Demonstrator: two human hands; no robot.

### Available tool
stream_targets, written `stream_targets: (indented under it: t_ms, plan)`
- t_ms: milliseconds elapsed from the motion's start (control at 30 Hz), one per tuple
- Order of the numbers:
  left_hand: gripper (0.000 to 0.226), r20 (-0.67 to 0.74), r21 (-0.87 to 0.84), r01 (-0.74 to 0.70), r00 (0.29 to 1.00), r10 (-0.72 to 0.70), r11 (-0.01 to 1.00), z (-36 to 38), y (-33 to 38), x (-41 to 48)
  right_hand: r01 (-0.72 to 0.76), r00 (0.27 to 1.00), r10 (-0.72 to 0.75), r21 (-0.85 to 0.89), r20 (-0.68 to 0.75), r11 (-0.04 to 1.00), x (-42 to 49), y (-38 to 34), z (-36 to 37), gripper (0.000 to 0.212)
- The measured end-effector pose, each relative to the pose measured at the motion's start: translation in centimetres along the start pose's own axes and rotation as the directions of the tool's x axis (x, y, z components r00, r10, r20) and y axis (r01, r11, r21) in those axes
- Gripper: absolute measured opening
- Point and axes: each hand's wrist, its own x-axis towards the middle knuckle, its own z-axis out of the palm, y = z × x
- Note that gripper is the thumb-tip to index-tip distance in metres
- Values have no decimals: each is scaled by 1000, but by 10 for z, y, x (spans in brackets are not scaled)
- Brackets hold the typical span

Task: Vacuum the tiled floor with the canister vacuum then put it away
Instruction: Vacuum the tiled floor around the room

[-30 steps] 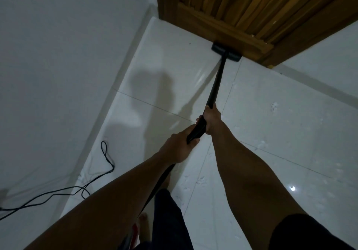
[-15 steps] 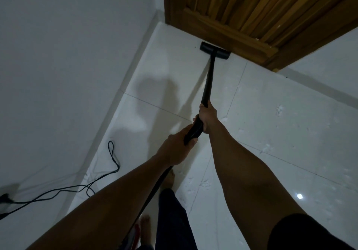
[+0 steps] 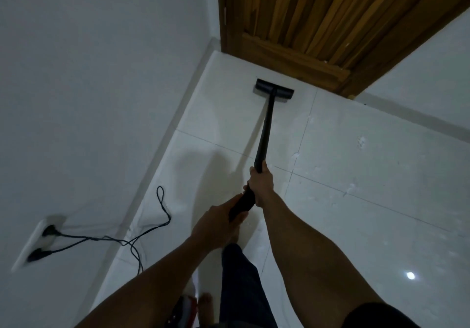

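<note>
A black vacuum wand (image 3: pixel 265 126) runs from my hands to a flat black floor head (image 3: pixel 274 92) resting on the white tiled floor (image 3: pixel 356 175), a short way in front of the wooden door. My right hand (image 3: pixel 260 184) grips the wand higher up. My left hand (image 3: pixel 216 226) is closed around the thicker black handle just behind it. A red and black part of the canister (image 3: pixel 184 311) shows at the bottom edge between my arms, mostly hidden.
A wooden door (image 3: pixel 318 17) stands at the top. A white wall (image 3: pixel 89 98) runs along the left with a socket plate (image 3: pixel 38 241) holding two black plugs; their cord (image 3: pixel 152 228) loops over the floor by the wall. My bare foot (image 3: pixel 204 302) is below.
The floor head has pulled back from the door's bottom edge and shifted left. The view has moved, so the wall socket now shows at the left.
</note>
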Motion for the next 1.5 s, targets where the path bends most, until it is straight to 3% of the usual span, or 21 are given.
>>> stream_targets:
  t_ms: [367, 633, 933, 1233, 1500]
  plan:
    - [50, -11, -6, -62, 998, 62, 998, 83, -82, -200, 82, 996, -85, -80, -38, 993, -163, 172, -21, 60]
    - [45, 59, -86, -62, 996, 67, 994, 142, -127, -317, 54, 998, -55, -73, -19, 996, -244, 297, -42, 65]
    - [41, 65, -34, -104, 992, 106, 994, 214, -153, -413, 43, 999, -41, -87, 28, 995, -315, 389, -76, 64]
    - [50, 18, -121, -165, 986, 168, 979, 309, -171, -523, 43, 995, -36, -85, 93, 995, -385, 494, -138, 65]
    - [35, 41, -226, -153, 985, 167, 962, 355, -176, -611, 64, 996, -55, -124, 73, 990, -440, 576, -166, 63]
